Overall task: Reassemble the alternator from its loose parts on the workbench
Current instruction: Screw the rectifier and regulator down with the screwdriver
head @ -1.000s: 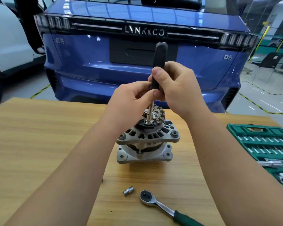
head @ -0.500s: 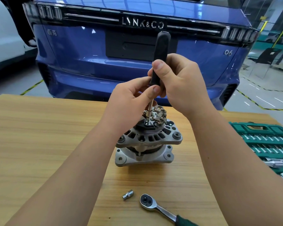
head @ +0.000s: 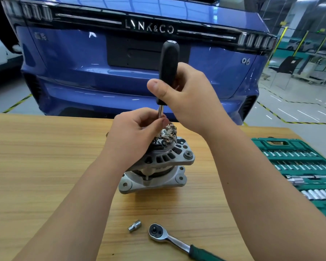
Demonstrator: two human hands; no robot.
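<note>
bench: wooden workbench [head: 45,157], alternator [head: 158,166] upright
my right hand [head: 188,98]: gripping screwdriver [head: 168,63] handle
my left hand [head: 135,132]: pinching its shaft

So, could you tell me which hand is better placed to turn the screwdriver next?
The right hand, probably: it grips the screwdriver by its black handle, free to twist. The left hand pinches the shaft low down, steadying the tip on the alternator.

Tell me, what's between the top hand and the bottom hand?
The head view shows the shiny screwdriver shaft there: the right hand grips its black handle, the left hand pinches the shaft above the alternator.
</note>
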